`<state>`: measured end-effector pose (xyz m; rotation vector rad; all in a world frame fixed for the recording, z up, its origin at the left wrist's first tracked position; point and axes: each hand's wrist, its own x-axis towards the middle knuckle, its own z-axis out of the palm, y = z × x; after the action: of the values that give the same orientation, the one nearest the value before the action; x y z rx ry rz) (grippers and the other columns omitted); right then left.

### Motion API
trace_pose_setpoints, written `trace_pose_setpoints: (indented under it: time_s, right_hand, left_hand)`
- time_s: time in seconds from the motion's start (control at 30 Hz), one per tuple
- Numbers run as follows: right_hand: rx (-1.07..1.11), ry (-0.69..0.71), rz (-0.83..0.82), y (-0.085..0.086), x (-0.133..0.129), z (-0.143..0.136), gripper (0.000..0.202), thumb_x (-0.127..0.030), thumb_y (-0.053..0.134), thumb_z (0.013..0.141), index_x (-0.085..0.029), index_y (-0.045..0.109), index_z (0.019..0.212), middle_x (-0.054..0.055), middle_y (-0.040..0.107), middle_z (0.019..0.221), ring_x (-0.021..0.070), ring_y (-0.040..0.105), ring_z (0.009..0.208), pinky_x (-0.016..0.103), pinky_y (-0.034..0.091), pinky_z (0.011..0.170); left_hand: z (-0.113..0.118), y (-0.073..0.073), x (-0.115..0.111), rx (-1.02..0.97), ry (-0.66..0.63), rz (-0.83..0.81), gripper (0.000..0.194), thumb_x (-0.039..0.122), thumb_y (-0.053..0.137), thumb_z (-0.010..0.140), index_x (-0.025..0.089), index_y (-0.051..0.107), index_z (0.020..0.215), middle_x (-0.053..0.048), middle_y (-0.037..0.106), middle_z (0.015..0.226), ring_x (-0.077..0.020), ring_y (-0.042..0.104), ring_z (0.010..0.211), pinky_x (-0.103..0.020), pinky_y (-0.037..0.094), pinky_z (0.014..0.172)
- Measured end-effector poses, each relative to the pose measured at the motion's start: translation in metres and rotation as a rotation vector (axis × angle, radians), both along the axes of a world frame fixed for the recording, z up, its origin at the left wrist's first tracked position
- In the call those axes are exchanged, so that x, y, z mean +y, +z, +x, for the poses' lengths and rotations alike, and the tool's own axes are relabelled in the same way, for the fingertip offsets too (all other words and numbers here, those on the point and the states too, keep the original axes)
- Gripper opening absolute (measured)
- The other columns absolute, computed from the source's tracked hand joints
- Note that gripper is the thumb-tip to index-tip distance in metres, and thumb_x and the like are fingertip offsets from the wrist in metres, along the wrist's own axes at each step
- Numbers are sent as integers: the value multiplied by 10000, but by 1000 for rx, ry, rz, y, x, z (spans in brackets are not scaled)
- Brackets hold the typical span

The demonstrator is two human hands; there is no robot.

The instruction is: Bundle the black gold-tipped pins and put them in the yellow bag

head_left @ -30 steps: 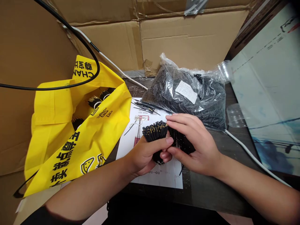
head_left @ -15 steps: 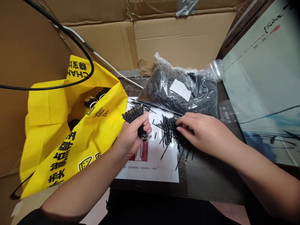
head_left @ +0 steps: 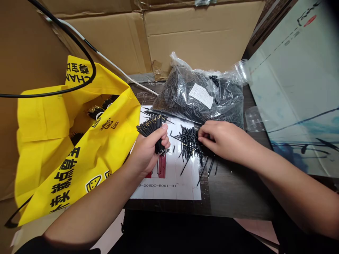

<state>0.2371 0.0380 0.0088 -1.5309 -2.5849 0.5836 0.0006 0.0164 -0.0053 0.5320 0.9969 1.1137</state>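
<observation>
My left hand (head_left: 156, 143) is closed around a thick bundle of short black wires (head_left: 150, 127). Gold-coloured bits show among the wires at the bundle's upper end, and bare tips poke out below the fist. My right hand (head_left: 219, 139) has its thumb and fingertips drawn together at the right edge of a loose pile of black wires (head_left: 188, 143). Whatever lies between those fingertips is too small to make out. The pile rests partly on a printed white sheet (head_left: 182, 192), and a few strands stick out towards me.
Behind the pile lies a clear plastic bag (head_left: 174, 95) full of small black tubes. To the left stands a yellow bag (head_left: 106, 151) with more wire bundles inside. Clear plastic cups (head_left: 255, 120) sit at the right, beside a painted panel (head_left: 296, 95). A black cable (head_left: 90, 70) crosses the upper left.
The whole view has shifted slightly, so most things appear a little higher and further left. My left hand still grips its bundle, and my right hand stays at the pile's edge.
</observation>
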Motion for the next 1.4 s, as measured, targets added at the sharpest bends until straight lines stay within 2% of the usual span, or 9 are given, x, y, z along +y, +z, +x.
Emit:
trace_pose_setpoints:
  time_s: [0.13, 0.23, 0.37, 0.53, 0.93, 1.03, 1.13, 1.27, 1.4]
  right_hand:
    - [233, -186, 45, 21, 8, 25, 153, -281, 608, 953, -224, 746, 984, 32, 721, 822, 166, 619, 665, 334, 485, 614]
    - [158, -199, 106, 28, 6, 39, 133, -269, 621, 949, -219, 744, 949, 40, 698, 742, 171, 597, 620, 347, 458, 579]
    - [-14, -25, 24, 11, -7, 34, 104, -299, 642, 936, -247, 729, 958, 30, 718, 883, 192, 638, 697, 352, 474, 601]
    - [-131, -12, 5, -11, -21, 11, 122, -263, 576, 972, -218, 687, 994, 38, 701, 996, 228, 689, 850, 350, 473, 657]
    - [-62, -17, 69, -12, -25, 11, 132, -230, 531, 955, -194, 651, 912, 26, 668, 879, 205, 646, 783, 342, 430, 663]
    - [-6, 23, 105, -5, -24, 16, 121, -228, 547, 952, -194, 653, 907, 11, 664, 826, 180, 619, 719, 329, 426, 654]
    - [54, 108, 117, 12, -23, 21, 99, -208, 568, 931, -196, 658, 890, 6, 654, 791, 173, 607, 704, 315, 421, 639]
    - [92, 290, 36, 45, -19, 18, 115, -191, 570, 926, -205, 674, 878, 8, 653, 796, 160, 595, 678, 304, 408, 612]
    - [80, 428, -34, 73, -11, -2, 151, -187, 593, 922, -214, 651, 785, 2, 652, 757, 153, 582, 656, 300, 391, 601]
  left_hand:
    - [1, 1, -1, 22, 0, 24, 297, 253, 772, 856, 156, 513, 748, 42, 435, 662, -54, 430, 565, -192, 404, 526]
    - [1, 1, -3, 34, -4, 21, 289, 252, 774, 854, 158, 518, 759, 43, 432, 655, -57, 432, 566, -195, 410, 527]
    - [2, 0, -3, 46, -22, 26, 271, 254, 769, 860, 159, 529, 777, 48, 420, 645, -61, 429, 563, -202, 420, 532]
    - [3, -1, -3, 76, -22, 24, 284, 261, 777, 850, 163, 522, 773, 50, 420, 639, -64, 428, 559, -206, 428, 527]
    - [2, -6, -5, 173, -43, 96, 277, 280, 769, 866, 165, 530, 787, 42, 441, 653, -76, 445, 574, -233, 438, 545]
    - [2, -5, -5, 215, -55, 126, 256, 288, 761, 877, 161, 552, 804, 40, 458, 646, -79, 459, 576, -240, 440, 560]
    - [1, -2, -6, 236, -94, 143, 255, 289, 774, 866, 160, 563, 806, 39, 476, 646, -80, 475, 569, -240, 438, 561]
    - [-2, 1, -9, 194, -253, 90, 272, 328, 786, 860, 158, 584, 796, 34, 514, 636, -83, 512, 576, -226, 448, 575]
    - [-2, 2, -12, 155, -427, 62, 303, 387, 764, 877, 129, 656, 759, -20, 630, 693, -98, 593, 632, -214, 490, 609]
